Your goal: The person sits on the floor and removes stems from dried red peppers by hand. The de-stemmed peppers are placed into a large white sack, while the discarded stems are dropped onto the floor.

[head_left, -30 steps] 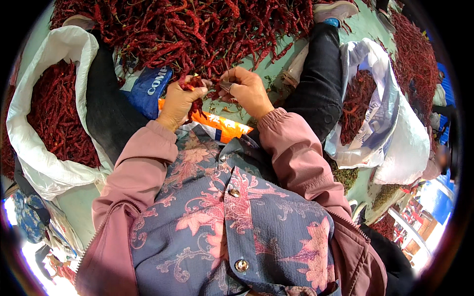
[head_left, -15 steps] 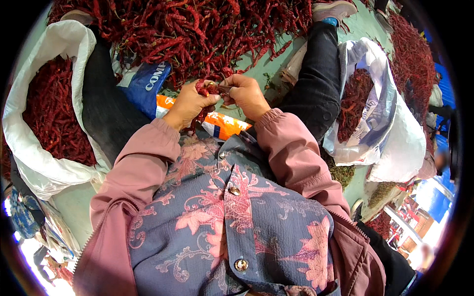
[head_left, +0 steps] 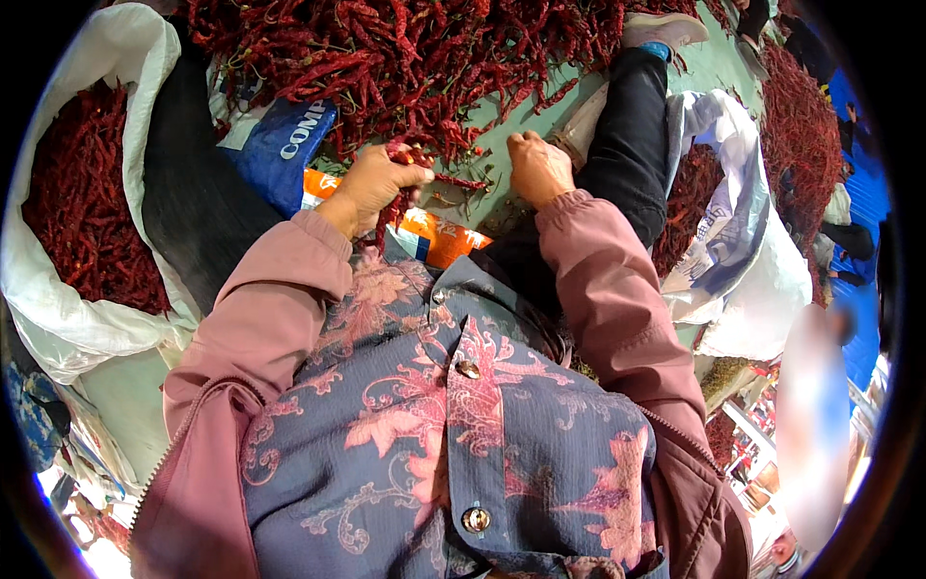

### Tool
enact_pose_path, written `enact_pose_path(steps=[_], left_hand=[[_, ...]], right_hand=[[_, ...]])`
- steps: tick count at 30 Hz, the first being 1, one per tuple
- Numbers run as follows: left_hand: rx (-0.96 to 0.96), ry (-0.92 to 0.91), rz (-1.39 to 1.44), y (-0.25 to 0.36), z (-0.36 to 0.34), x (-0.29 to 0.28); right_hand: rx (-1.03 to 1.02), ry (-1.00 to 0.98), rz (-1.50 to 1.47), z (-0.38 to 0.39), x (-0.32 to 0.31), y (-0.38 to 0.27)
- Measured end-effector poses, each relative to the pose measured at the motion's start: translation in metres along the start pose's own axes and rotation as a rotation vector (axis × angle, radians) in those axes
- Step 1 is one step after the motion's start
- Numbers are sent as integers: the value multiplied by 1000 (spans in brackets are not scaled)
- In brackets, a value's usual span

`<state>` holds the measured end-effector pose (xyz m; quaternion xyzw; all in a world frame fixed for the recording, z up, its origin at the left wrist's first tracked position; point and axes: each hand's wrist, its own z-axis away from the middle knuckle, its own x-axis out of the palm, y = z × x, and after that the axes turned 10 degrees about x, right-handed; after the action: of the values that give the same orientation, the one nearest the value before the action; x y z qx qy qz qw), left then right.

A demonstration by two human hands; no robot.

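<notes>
My left hand (head_left: pixel 378 181) is closed on several dried red chillies (head_left: pixel 399 208), some hanging below the fingers and one long pod sticking out rightward. My right hand (head_left: pixel 538 166) is apart from it, to the right beside my dark trouser leg, fingers curled in; whatever is in them is hidden. Above both hands lies a large heap of dried chillies (head_left: pixel 395 53). A blue printed sack (head_left: pixel 285 154) and an orange one (head_left: pixel 444 241) lie under and around my left hand, with loose chillies and stems on the pale green ground between my hands.
An open white sack of chillies (head_left: pixel 24 270) stands outside my left leg, another (head_left: pixel 752 289) outside my right. A further heap (head_left: pixel 801 125) stretches along the right, beside blue sheeting (head_left: pixel 849 338). Dark-clothed figures (head_left: pixel 849 241) and a blurred shape are at the right rim.
My right hand has moved rightward, away from my left hand, which keeps hold of the chillies. The view has shifted slightly, and a blurred shape has grown at the right.
</notes>
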<state>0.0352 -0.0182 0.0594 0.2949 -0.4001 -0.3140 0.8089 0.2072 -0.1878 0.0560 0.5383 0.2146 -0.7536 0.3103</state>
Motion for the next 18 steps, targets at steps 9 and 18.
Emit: enact_pose_path(steps=[9, 18], left_hand=[[142, 104, -108, -5, 3, -13], [157, 168, -49, -22, 5, -15]], right_hand=[[-79, -145, 12, 7, 45, -34], [218, -617, -1057, 17, 18, -34]])
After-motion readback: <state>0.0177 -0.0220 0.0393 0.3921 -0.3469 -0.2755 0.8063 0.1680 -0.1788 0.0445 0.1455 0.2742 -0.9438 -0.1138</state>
